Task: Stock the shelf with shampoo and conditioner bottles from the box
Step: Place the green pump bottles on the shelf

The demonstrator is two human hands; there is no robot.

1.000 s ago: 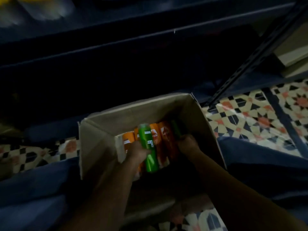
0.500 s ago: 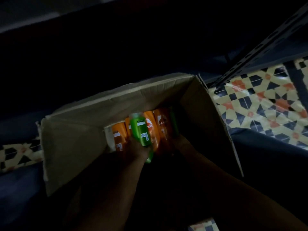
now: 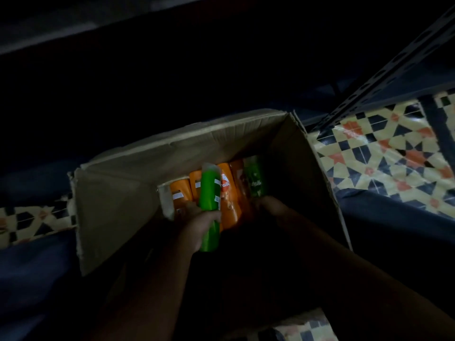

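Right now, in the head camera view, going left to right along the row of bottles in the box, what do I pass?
Leftmost orange bottle → green bottle held in the left hand → orange bottle with the white logo → darker orange bottle → green bottle at the right end, with the right hand at its base.

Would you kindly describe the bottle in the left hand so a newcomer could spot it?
Look into the open cardboard box on the patterned floor. Bottles lie in a row at its far end; the green bottle sits raised above the orange ones, gripped by the left hand.
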